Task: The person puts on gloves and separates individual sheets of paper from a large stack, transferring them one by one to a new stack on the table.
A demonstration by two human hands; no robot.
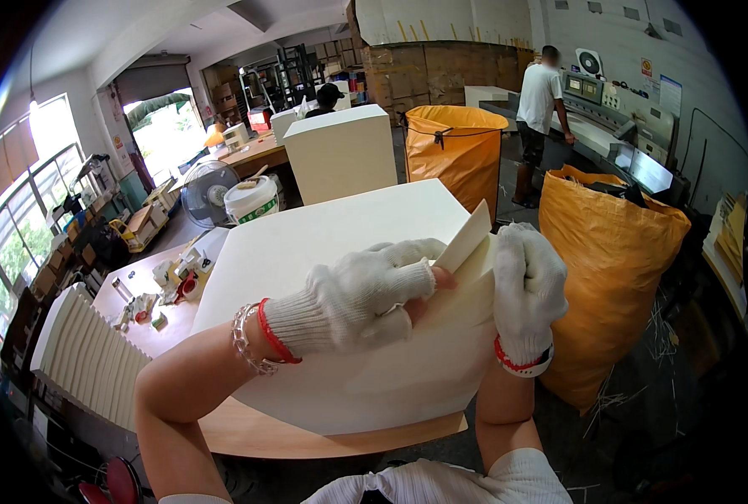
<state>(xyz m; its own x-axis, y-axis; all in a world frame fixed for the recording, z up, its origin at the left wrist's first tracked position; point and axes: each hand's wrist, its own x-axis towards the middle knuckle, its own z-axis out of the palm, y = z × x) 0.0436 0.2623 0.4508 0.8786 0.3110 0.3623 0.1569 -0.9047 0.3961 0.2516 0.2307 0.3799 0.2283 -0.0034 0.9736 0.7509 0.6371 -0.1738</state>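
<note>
A big stack of white paper or card sheets [332, 220] lies on the wooden table in front of me. Both my hands wear white knit gloves with red cuffs. Over the stack's right part, my left hand [366, 290] is closed at the edge of a raised cream strip of card [468, 241], with bare fingertips showing from the glove. At the stack's right edge, my right hand [529, 286] is curled with its fingers wrapped around the sheets' edge; the fingertips are hidden. Between the hands, the top sheets bend upward.
Orange bags [613, 269] stand at the right and behind the stack. Another tall white stack [340, 155] is farther back, near a fan [208, 191] and white bucket [252, 200]. A person [540, 105] works at a machine; another sits behind the tall stack. Ridged white stacks [88, 357] stand left.
</note>
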